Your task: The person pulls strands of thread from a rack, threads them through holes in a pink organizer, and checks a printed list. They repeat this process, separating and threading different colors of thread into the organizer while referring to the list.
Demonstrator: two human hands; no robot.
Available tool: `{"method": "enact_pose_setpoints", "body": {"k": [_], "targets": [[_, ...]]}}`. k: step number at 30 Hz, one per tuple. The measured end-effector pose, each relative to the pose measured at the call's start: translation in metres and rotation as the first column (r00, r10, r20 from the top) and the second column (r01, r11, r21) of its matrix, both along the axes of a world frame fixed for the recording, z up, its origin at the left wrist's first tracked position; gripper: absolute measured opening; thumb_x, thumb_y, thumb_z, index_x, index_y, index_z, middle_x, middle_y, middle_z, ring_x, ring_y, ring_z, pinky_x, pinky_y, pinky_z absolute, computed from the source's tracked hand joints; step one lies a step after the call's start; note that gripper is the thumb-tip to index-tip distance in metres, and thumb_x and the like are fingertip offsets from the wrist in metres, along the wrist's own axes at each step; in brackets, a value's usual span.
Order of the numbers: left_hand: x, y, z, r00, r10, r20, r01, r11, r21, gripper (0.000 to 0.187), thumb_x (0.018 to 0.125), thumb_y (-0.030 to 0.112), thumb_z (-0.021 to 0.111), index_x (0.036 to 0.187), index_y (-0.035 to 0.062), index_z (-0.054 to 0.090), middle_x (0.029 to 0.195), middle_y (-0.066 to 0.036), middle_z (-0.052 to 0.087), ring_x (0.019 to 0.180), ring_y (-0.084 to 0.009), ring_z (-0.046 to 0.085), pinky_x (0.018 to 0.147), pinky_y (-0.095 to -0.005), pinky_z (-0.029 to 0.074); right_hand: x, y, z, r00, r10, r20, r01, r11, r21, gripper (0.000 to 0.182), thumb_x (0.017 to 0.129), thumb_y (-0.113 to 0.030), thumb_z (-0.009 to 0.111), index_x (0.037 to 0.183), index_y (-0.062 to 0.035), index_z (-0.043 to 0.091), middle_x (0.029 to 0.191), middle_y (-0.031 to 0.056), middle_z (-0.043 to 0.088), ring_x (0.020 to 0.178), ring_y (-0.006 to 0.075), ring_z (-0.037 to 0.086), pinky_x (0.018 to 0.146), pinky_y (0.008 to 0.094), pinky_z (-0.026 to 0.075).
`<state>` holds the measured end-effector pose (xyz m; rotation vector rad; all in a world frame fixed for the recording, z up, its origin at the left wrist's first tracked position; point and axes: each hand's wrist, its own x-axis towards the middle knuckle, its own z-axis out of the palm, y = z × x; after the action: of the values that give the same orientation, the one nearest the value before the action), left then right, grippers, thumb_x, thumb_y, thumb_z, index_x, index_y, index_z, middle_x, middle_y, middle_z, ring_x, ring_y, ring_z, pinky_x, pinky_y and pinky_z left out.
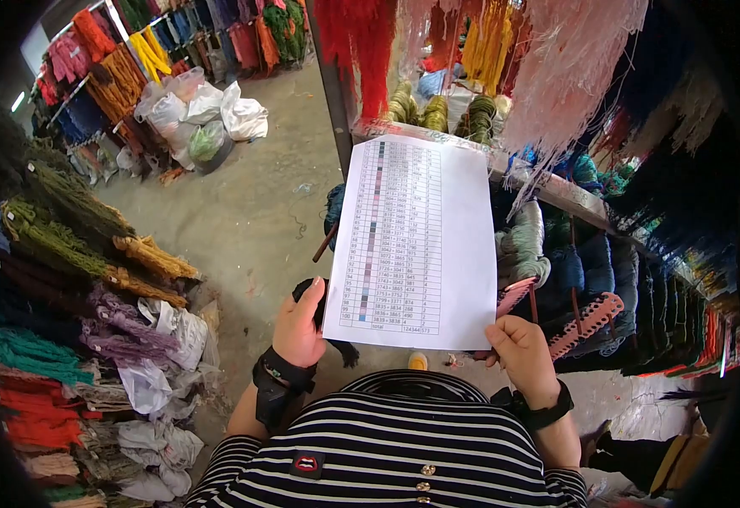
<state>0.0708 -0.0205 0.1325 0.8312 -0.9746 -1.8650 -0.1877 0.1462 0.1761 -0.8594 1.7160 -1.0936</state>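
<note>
A printed paper sheet [467, 245] with a numbered table and small colour swatches is held up in front of me. My right hand [522, 356] pinches its lower right corner between thumb and fingers. At the lower left edge is my left hand [299, 328], thumb up, its fingers partly hidden behind the sheet. It is closed around a black bundle [322, 298], and dark strands hang out below the paper. Just right of my right hand, a pink strip with holes [588, 325] slants upward. Black bands circle both wrists.
Red yarn [360, 51] and pale pink yarn [569, 68] hang above a rack rail [573, 196]. Blue and green skeins [525, 241] hang beneath it. Stacked yarn [57, 241] lines the left side. White bags [205, 114] sit on the concrete floor [255, 190].
</note>
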Motion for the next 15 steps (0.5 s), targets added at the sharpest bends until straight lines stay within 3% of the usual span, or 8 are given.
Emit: {"method": "enact_pose_setpoints", "body": {"k": [2, 6, 9, 15], "targets": [[-0.002, 0.001, 0.007, 0.999, 0.004, -0.054, -0.001, 0.998, 0.062, 0.026, 0.098, 0.025, 0.051, 0.093, 0.0014, 0.062, 0.081, -0.001, 0.062, 0.067, -0.0075, 0.055, 0.060, -0.0227, 0.040, 0.000, 0.000, 0.001, 1.000, -0.002, 0.001, 0.002, 1.000, 0.000, 0.022, 0.096, -0.015, 0.056, 0.083, 0.0021, 0.061, 0.068, 0.0009, 0.059, 0.057, 0.0056, 0.054, 0.054, 0.0201, 0.044], [-0.001, 0.000, 0.001, 0.999, -0.029, -0.030, 0.029, 0.999, 0.016, 0.024, 0.098, 0.022, 0.051, 0.096, 0.0003, 0.062, 0.083, -0.002, 0.063, 0.071, -0.0091, 0.056, 0.063, -0.0244, 0.042, -0.002, 0.001, -0.006, 1.000, 0.017, -0.015, -0.017, 0.999, -0.039, 0.022, 0.097, -0.018, 0.054, 0.086, -0.0001, 0.061, 0.068, 0.0025, 0.063, 0.053, 0.0050, 0.054, 0.048, 0.0168, 0.038], [-0.003, 0.000, 0.001, 0.996, -0.028, -0.080, 0.034, 0.997, 0.075, 0.023, 0.097, 0.020, 0.052, 0.097, -0.0003, 0.062, 0.086, -0.003, 0.064, 0.074, -0.0103, 0.057, 0.066, -0.0255, 0.044, -0.001, 0.000, -0.001, 1.000, -0.013, -0.001, 0.013, 1.000, 0.001, 0.023, 0.096, -0.014, 0.055, 0.081, 0.0018, 0.061, 0.066, 0.0005, 0.058, 0.056, 0.0053, 0.053, 0.053, 0.0200, 0.043], [-0.005, 0.003, 0.008, 0.996, -0.015, -0.083, 0.022, 0.996, 0.081, 0.022, 0.097, 0.019, 0.052, 0.098, -0.0007, 0.062, 0.090, -0.004, 0.065, 0.079, -0.0109, 0.059, 0.070, -0.0260, 0.045, -0.001, 0.000, 0.001, 1.000, -0.015, -0.008, 0.015, 1.000, -0.003, 0.023, 0.096, -0.014, 0.055, 0.080, 0.0016, 0.060, 0.065, 0.0003, 0.058, 0.056, 0.0052, 0.053, 0.053, 0.0201, 0.043]]}}
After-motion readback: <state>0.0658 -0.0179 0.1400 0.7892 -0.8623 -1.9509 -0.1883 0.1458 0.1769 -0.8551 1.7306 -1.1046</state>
